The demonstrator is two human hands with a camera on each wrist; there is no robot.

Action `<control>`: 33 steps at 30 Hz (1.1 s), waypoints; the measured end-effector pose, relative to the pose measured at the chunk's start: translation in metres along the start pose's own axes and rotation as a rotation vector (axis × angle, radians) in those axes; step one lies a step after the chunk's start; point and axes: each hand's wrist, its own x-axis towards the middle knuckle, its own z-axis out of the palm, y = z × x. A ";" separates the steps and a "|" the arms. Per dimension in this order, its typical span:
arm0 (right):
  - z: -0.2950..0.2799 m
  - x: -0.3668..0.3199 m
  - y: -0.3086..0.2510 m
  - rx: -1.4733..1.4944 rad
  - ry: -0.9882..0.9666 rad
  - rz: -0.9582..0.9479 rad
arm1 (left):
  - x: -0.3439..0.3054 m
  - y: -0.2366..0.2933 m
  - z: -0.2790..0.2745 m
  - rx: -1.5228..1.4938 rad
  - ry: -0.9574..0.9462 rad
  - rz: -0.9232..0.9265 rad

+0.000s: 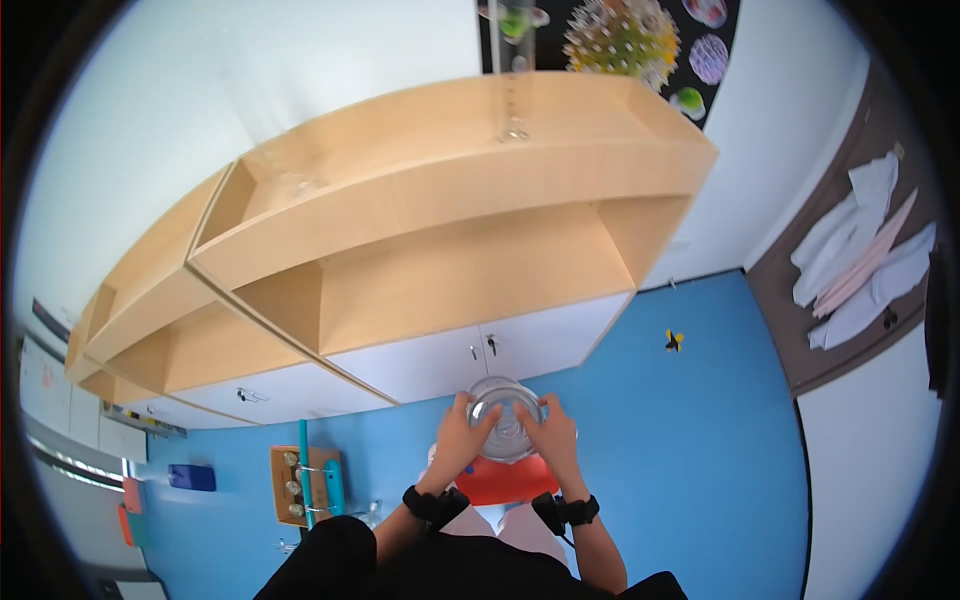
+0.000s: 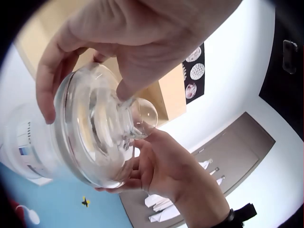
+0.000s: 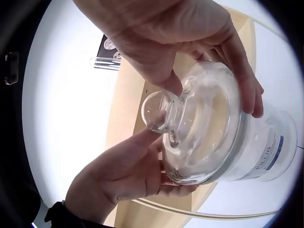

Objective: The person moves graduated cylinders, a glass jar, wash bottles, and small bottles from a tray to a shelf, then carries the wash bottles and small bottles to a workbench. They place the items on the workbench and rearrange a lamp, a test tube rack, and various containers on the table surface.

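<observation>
A clear glass jar (image 3: 270, 152) with printed lettering stands below both hands, its domed glass lid (image 1: 505, 440) seated on top. A round glass knob (image 2: 144, 115) rises from the lid's middle. From one side my left hand (image 1: 463, 438) grips the lid, fingers curled over its rim and thumb close to the knob. Opposite it, my right hand (image 1: 550, 440) holds the lid the same way, its thumb also by the knob. In the wrist views, fingertips reach past the lid's edge toward the jar's shoulder.
Beneath the jar is a red surface (image 1: 500, 485). A wooden shelf unit (image 1: 480, 260) with white doors (image 1: 430, 365) stands just ahead, with a tall glass cylinder (image 1: 514, 100) on top. A box of bottles (image 1: 283, 480) sits on the blue floor at left; coats (image 1: 860, 240) hang right.
</observation>
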 end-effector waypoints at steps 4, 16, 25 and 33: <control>0.026 0.038 -0.007 -0.165 0.103 -0.233 | 0.034 -0.007 -0.019 0.010 0.066 0.005; 0.121 0.123 -0.084 -0.048 -0.003 -0.046 | 0.151 -0.059 -0.093 -0.077 0.083 0.039; 0.158 0.152 -0.110 -0.049 -0.003 0.057 | 0.206 -0.111 -0.102 -0.037 0.102 0.167; 0.164 0.167 -0.113 -0.064 0.015 0.036 | 0.228 -0.113 -0.101 0.024 0.060 0.136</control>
